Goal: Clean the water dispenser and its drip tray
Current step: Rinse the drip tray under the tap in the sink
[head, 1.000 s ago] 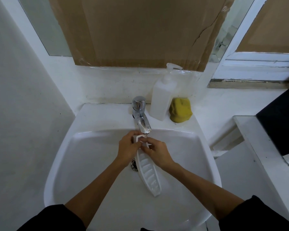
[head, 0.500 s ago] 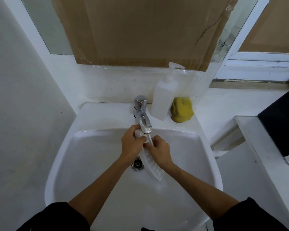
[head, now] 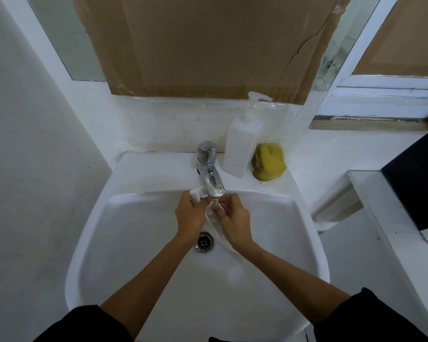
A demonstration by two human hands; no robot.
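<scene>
Under the spout of the chrome faucet (head: 209,169), both hands grip the white drip tray (head: 213,219) — the left hand (head: 190,213) curls round its upper end, the right hand (head: 235,223) pinches its edge. The tray slants down over the sink (head: 139,243) drain (head: 204,241). Right of the faucet stand a soap bottle (head: 242,141) and a yellow sponge (head: 268,161).

Dim, cool, even light with soft shadows; glare on the chrome tap (head: 209,169); wide-angle bending at the edges.
</scene>
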